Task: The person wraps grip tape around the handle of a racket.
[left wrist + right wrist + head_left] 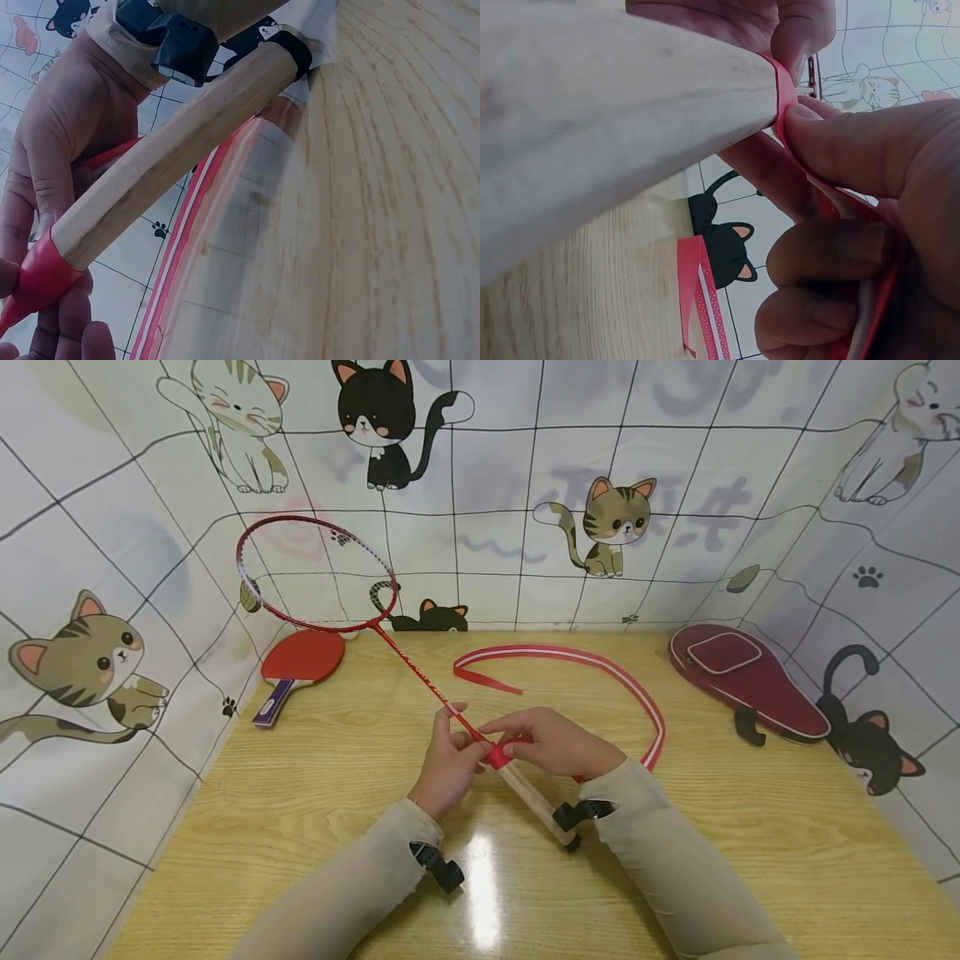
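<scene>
Slanting across my head view, the racket (420, 675) is held over the tabletop (315, 802), its hoop (393, 578) at the far left and its bare wooden handle (536, 802) toward the near right. A black cap (573, 842) ends the handle; I cannot tell whether it touches the wood below. Red tape (555, 652) with a white stripe is wrapped around the top of the handle, where it meets the shaft.

On the racket's left side, the left hand (447, 760) has a narrow grip, thumb and fingers pinching by that wrapped top. On the racket's right side, the right hand (555, 743) has a closed grip on the tape: in my right wrist view the thumb presses it by the handle's edge, and the fingers curl around the strip. The rest of the tape lies in a broad curve on the tabletop, right of the racket's shaft.

Below the racket's hoop I see a red paddle (303, 658), its short handle pointing nearer the person. Well apart to the racket's right lies a dark red case (750, 685). Pale sleeves (675, 860) reach in from the racket's near side, each with a black camera (438, 866) at the cuff. Beyond the racket, I have a white backdrop (495, 543) with cats and grid lines.
</scene>
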`<action>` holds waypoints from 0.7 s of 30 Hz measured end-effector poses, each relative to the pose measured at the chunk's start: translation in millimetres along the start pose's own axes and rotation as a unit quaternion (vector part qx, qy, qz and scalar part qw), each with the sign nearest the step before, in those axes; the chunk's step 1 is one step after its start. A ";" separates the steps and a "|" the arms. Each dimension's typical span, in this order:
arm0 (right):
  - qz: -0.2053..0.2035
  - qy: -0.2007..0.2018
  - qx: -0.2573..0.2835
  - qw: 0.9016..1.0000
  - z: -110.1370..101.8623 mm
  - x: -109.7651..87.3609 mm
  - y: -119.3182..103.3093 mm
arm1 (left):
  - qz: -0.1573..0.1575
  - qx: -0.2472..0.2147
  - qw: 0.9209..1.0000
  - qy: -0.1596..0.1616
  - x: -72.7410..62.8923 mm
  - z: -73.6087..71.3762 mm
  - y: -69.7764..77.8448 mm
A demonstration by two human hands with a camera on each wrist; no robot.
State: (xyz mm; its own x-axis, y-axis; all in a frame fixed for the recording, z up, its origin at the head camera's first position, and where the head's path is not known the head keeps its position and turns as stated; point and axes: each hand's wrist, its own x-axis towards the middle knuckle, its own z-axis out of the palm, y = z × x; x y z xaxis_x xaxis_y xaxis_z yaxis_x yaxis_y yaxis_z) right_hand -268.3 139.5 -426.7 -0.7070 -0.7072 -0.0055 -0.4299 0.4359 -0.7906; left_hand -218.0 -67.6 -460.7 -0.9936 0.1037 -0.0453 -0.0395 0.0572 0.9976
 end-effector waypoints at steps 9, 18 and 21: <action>0.020 -0.022 0.021 0.999 1.4 -0.5 -1.5 | 0.006 -0.006 1.000 -0.008 0.0 -1.7 0.4; 0.007 -0.011 0.007 1.000 1.9 -0.8 -5.0 | 0.018 -0.023 1.000 -0.005 -0.2 -0.8 -1.0; 0.001 -0.004 0.003 1.000 2.5 -0.6 -4.7 | 0.013 -0.029 0.999 -0.005 0.0 -0.5 -1.1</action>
State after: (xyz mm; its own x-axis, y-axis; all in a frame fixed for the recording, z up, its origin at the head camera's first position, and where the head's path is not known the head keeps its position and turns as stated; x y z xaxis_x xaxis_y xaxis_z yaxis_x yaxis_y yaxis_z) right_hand -264.4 136.5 -424.5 -0.7039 -0.7102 -0.0120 -0.4249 0.4345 -0.7942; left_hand -218.0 -68.1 -461.7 -0.9931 0.1152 -0.0200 -0.0206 -0.0041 0.9998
